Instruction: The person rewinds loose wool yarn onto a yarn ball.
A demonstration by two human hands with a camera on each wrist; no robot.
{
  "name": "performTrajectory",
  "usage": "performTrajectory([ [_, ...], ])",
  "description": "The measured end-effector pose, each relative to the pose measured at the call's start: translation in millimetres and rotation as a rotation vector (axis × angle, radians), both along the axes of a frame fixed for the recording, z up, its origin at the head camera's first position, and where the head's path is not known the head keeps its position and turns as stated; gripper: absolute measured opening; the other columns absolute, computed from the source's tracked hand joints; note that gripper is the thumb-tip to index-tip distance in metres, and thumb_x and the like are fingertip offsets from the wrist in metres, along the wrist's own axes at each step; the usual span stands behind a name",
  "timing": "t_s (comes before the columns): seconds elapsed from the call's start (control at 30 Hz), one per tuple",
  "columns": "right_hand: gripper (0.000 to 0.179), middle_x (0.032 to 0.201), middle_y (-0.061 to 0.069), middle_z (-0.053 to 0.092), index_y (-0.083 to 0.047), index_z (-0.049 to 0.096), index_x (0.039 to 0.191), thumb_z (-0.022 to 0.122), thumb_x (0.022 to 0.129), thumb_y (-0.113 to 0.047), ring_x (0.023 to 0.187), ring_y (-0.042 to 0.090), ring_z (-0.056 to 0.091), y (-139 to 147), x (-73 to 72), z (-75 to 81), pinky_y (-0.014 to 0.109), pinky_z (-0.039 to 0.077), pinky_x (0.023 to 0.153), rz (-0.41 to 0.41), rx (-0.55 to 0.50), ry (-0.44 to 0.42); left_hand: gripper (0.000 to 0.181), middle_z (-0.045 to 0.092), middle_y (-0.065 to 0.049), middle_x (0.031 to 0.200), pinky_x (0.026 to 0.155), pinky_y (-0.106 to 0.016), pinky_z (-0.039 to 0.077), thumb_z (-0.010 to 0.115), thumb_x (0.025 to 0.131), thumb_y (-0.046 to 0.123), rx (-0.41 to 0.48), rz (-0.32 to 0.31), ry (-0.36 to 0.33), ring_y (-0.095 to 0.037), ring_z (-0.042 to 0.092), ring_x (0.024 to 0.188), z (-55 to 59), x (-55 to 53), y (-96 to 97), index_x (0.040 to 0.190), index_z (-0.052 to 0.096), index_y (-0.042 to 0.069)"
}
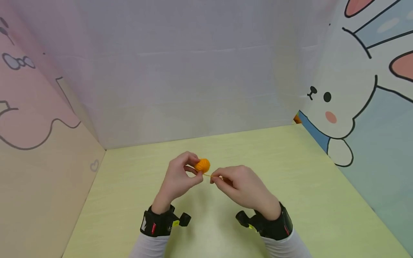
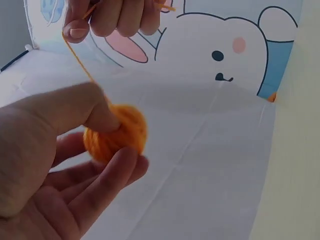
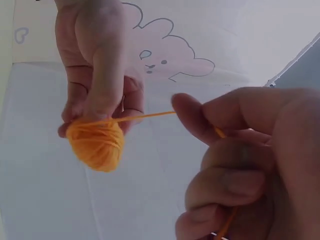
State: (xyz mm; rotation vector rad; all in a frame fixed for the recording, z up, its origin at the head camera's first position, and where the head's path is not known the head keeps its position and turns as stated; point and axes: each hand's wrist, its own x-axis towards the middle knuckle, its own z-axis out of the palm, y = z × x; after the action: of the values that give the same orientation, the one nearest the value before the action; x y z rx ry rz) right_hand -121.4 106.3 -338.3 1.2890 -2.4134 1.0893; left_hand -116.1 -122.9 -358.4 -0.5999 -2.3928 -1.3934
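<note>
A small orange ball of yarn (image 1: 203,165) is held above the table between the thumb and fingers of my left hand (image 1: 179,176). In the right wrist view the ball (image 3: 97,145) shows strands wound across it. From it a single taut strand (image 3: 145,116) runs to my right hand (image 1: 241,184), which pinches it between thumb and forefinger. The other right fingers (image 3: 225,185) are curled, and more of the strand comes out below them. In the left wrist view the left thumb (image 2: 95,107) presses the near side of the ball.
A pale yellow-green table (image 1: 129,172) lies under both hands. White sheeting (image 1: 193,89) stands behind it, with a printed pink panel (image 1: 32,89) at left and a rabbit-print panel (image 1: 342,107) at right. Each wrist wears a black camera strap (image 1: 158,222).
</note>
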Motion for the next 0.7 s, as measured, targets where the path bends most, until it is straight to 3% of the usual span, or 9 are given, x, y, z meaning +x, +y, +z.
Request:
performTrajectory([
  [0.07, 0.01, 0.066, -0.016, 0.053, -0.019, 0.073, 0.098, 0.064, 0.096, -0.017, 0.049, 0.003, 0.035, 4, -3.6, 0.2, 0.02, 0.034, 0.044, -0.043, -0.066, 0.029, 0.036, 0.062, -0.01, 0.098, 0.067, -0.033, 0.062, 0.078, 0.068, -0.013, -0.038, -0.134, -0.015, -0.017, 0.063, 0.084, 7.2, 4.3, 2.2, 0.095, 0.06, 0.002],
  [0.17, 0.009, 0.062, -0.015, 0.047, -0.018, 0.073, 0.098, 0.065, 0.095, -0.015, 0.048, 0.005, 0.033, 8, -9.8, -1.0, 0.022, 0.034, 0.043, -0.108, -0.114, 0.05, 0.033, 0.062, -0.01, 0.099, 0.068, -0.034, 0.062, 0.076, 0.068, -0.014, -0.002, -0.343, -0.072, -0.018, 0.062, 0.086, 14.6, 10.1, 3.6, 0.092, 0.06, 0.004],
  [0.27, 0.009, 0.063, -0.014, 0.05, -0.019, 0.072, 0.1, 0.064, 0.097, -0.018, 0.049, 0.006, 0.035, 8, -14.6, -3.0, 0.024, 0.037, 0.045, -0.132, -0.071, 0.007, 0.034, 0.062, -0.011, 0.102, 0.068, -0.035, 0.062, 0.073, 0.068, -0.014, 0.119, -0.508, -0.113, -0.02, 0.062, 0.086, 13.0, 12.2, 1.5, 0.091, 0.058, 0.006],
  [0.37, 0.013, 0.074, -0.013, 0.062, -0.019, 0.073, 0.104, 0.062, 0.099, -0.023, 0.054, 0.006, 0.042, 4, -16.0, -4.4, 0.025, 0.046, 0.052, -0.102, 0.043, -0.074, 0.032, 0.059, -0.016, 0.107, 0.071, -0.035, 0.062, 0.071, 0.072, -0.015, 0.295, -0.591, -0.093, -0.025, 0.062, 0.085, 5.7, 10.1, -1.5, 0.094, 0.053, 0.0],
  [0.43, 0.015, 0.082, -0.013, 0.066, -0.02, 0.073, 0.106, 0.061, 0.1, -0.025, 0.059, 0.005, 0.047, -1, -14.8, -5.2, 0.025, 0.05, 0.058, -0.061, 0.129, -0.117, 0.031, 0.057, -0.018, 0.109, 0.073, -0.034, 0.061, 0.07, 0.075, -0.014, 0.41, -0.56, -0.062, -0.028, 0.062, 0.085, 1.7, 7.4, -3.2, 0.097, 0.049, -0.005],
  [0.53, 0.016, 0.085, -0.014, 0.067, -0.02, 0.074, 0.106, 0.06, 0.1, -0.027, 0.064, 0.005, 0.051, -7, -10.4, -5.3, 0.025, 0.051, 0.062, 0.004, 0.209, -0.134, 0.032, 0.056, -0.017, 0.112, 0.075, -0.031, 0.061, 0.07, 0.078, -0.013, 0.495, -0.342, -0.02, -0.03, 0.063, 0.089, -2.7, 2.6, -3.8, 0.1, 0.048, -0.009],
  [0.63, 0.014, 0.082, -0.015, 0.064, -0.02, 0.074, 0.102, 0.061, 0.099, -0.027, 0.064, 0.004, 0.051, -11, -5.8, -5.2, 0.024, 0.05, 0.06, 0.029, 0.226, -0.095, 0.033, 0.056, -0.014, 0.112, 0.075, -0.028, 0.06, 0.073, 0.078, -0.011, 0.42, -0.089, -0.044, -0.028, 0.064, 0.092, -6.0, -1.5, -3.2, 0.103, 0.052, -0.005],
  [0.7, 0.013, 0.077, -0.015, 0.062, -0.02, 0.074, 0.098, 0.064, 0.097, -0.027, 0.062, 0.004, 0.05, -11, -4.1, -5.6, 0.023, 0.048, 0.057, 0.004, 0.203, -0.047, 0.035, 0.058, -0.012, 0.11, 0.074, -0.029, 0.061, 0.075, 0.076, -0.011, 0.297, 0.003, -0.06, -0.024, 0.065, 0.091, -6.9, -3.2, -1.6, 0.103, 0.055, -0.001],
])
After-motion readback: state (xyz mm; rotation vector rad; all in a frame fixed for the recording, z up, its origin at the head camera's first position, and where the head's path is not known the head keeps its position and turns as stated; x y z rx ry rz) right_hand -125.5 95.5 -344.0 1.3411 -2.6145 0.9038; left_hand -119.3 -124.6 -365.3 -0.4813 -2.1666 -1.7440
